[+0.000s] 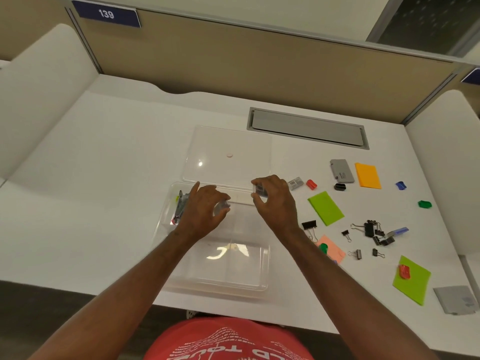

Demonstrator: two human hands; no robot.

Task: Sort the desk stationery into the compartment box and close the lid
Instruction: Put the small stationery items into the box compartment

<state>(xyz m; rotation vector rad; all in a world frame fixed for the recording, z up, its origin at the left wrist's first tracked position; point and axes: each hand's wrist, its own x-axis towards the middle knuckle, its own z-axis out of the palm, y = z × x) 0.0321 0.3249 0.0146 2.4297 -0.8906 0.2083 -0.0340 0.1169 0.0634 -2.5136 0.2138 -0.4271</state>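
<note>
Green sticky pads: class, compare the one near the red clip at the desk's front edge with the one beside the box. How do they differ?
The front green pad carries a red clip; the green pad beside the box is bare. The front one lies nearer the desk edge and looks larger. Both are lime green, flat and unsorted.

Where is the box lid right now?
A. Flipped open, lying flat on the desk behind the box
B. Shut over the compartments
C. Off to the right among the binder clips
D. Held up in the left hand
A: the clear lid lies flat beyond the compartment box, hinged open.
</note>
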